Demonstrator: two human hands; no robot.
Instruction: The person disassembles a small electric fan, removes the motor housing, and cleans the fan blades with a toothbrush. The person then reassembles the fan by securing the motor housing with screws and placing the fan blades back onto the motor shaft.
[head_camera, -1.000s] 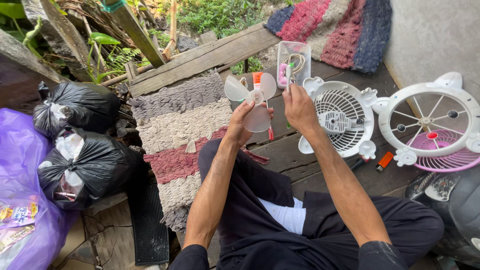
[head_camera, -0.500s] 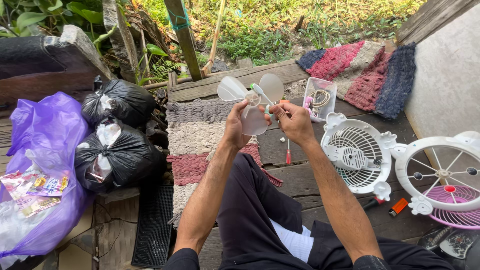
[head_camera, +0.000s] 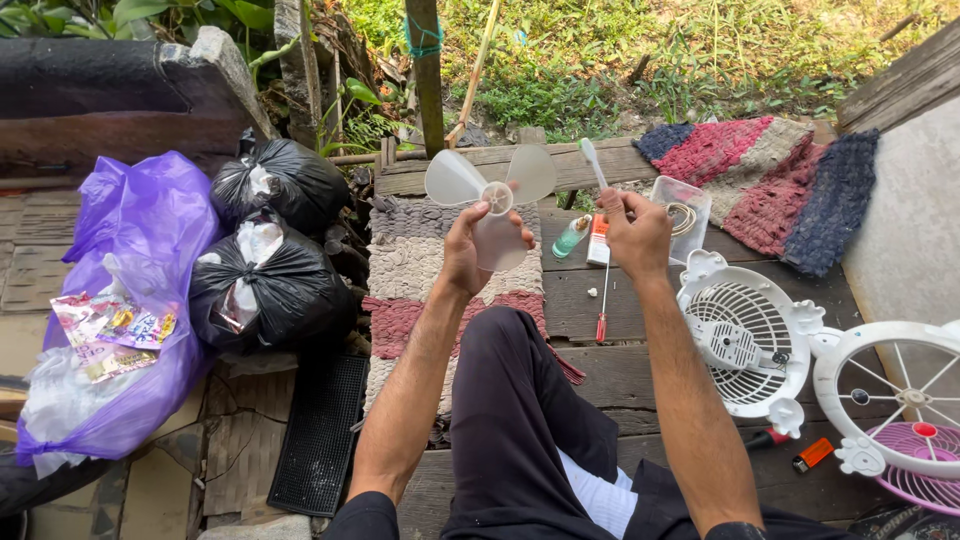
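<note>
"Above the woven mat (head_camera: 420, 270), what's in the left hand (head_camera: 468, 245)?"

"A translucent three-winged fan blade (head_camera: 495, 195), held up at chest height with the hub facing the camera. The fingers are wrapped around the lowest wing, thumb in front."

"And the right hand (head_camera: 635, 232)?"

"It's closed around the handle of a white toothbrush (head_camera: 592, 160), with the bristle end pointing up and slightly left. The brush is just beside the blade's right wing but apart from it (no contact that I can see)."

"So which step is this?"

"I'd say cleaning the blade, at the point where brush and blade are lined up but not touching. A stroke would need the left hand to keep the blade steady and the bristles turned towards the wing."

"Where are the other parts?"

"Down on the wooden deck (head_camera: 600, 375). The white rear grille (head_camera: 745, 340) with the motor lies to the right of the knees, with the front guard (head_camera: 900, 385) beyond it. A red-handled screwdriver (head_camera: 602, 300) and a small green bottle (head_camera: 572, 238) lie under the raised hands."

"And on the left?"

"Two black rubbish bags (head_camera: 270, 290) and a purple one (head_camera: 130, 260), well away from the work."
</note>
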